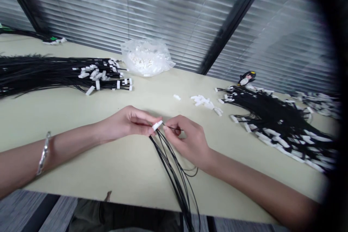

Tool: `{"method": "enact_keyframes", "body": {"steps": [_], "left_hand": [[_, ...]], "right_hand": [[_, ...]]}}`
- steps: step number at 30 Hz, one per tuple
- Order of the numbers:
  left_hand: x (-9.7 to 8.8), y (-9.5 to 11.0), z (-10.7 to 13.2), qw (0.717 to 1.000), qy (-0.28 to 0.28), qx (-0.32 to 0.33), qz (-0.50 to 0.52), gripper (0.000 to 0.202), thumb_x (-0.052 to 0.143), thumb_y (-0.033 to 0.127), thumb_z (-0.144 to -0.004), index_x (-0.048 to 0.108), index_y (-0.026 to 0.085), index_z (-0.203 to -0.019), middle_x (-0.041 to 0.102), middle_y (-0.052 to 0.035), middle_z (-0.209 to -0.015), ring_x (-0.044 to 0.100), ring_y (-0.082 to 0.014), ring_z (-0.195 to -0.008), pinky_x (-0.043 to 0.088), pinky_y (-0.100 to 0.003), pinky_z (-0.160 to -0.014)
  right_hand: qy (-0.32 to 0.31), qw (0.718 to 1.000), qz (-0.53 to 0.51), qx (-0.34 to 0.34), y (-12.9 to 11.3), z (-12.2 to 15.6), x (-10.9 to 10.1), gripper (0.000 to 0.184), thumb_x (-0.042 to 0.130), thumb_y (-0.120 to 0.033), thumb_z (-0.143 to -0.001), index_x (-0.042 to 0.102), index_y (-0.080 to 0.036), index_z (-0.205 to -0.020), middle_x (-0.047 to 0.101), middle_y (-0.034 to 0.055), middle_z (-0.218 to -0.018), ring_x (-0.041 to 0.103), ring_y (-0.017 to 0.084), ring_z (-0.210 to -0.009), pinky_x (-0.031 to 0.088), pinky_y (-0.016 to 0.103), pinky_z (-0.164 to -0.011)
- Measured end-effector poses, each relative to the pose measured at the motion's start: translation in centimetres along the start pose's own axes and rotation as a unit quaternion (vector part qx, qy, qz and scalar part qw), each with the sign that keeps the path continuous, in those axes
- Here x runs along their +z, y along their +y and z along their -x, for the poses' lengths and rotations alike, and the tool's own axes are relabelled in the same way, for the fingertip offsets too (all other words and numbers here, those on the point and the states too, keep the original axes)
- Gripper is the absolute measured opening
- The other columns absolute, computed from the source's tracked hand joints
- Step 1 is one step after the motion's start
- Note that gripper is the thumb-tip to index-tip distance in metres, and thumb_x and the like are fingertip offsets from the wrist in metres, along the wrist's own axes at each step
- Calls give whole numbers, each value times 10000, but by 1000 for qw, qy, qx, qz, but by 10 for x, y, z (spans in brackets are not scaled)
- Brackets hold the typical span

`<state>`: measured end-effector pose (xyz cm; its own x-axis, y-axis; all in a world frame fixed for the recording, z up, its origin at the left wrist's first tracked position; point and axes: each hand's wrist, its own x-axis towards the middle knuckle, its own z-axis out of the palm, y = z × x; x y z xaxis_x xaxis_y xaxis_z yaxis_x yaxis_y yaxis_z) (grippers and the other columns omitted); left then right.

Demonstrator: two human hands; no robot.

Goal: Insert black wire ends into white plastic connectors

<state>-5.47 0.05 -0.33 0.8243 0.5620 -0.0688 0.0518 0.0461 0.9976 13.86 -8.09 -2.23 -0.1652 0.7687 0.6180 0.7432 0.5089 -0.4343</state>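
Note:
My left hand (pixel 137 121) pinches a small white plastic connector housing (pixel 157 125) between thumb and fingers, above the middle of the table. Close on its right, my right hand (pixel 187 136) is closed on a thin black wire (pixel 174 128), whose end is by the housing's right end. Whether the tip is inside the housing is too small to tell. Several other black wires (pixel 174 174) run from the housing down over the table's front edge. My fingers cover part of the housing.
Black wire bundles with white connectors lie on the left (pixel 49 74) and right (pixel 272 116). A clear plastic bag (pixel 146 58) of white parts stands at the back. Loose white housings (pixel 202 101) and a penguin-like figurine (pixel 247 78) are on the table (pixel 108 166). Blinds (pixel 163 11) hang behind.

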Motion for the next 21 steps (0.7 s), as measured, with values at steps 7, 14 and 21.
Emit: {"method": "enact_keyframes", "body": {"steps": [7,14,21], "left_hand": [[0,1,1,1000,6,0,7,394,675,121,-723,639,224,-1102,689,-63,-987,634,-174,-905,480,-341,-877],[1,2,0,1000,6,-5,3,372,675,128,-721,652,201,-1085,680,-78,-1017,629,-195,-935,466,-368,-902],[3,2,1,1000,11,-18,12,354,683,140,-717,658,194,-1066,684,-66,-1004,629,-177,-927,468,-334,-892]], "right_hand": [[7,1000,5,-16,1,0,1,36,525,-192,-791,533,-157,-790,488,-62,-649,405,-62,-623,322,59,-602],[7,1000,4,-16,1,0,2,71,514,-206,-800,556,-149,-796,498,-51,-655,408,-59,-623,326,65,-614],[-1,1000,-4,-1,-1,-1,1,106,498,-215,-805,565,-135,-783,501,-34,-658,409,-54,-621,324,68,-609]]}}
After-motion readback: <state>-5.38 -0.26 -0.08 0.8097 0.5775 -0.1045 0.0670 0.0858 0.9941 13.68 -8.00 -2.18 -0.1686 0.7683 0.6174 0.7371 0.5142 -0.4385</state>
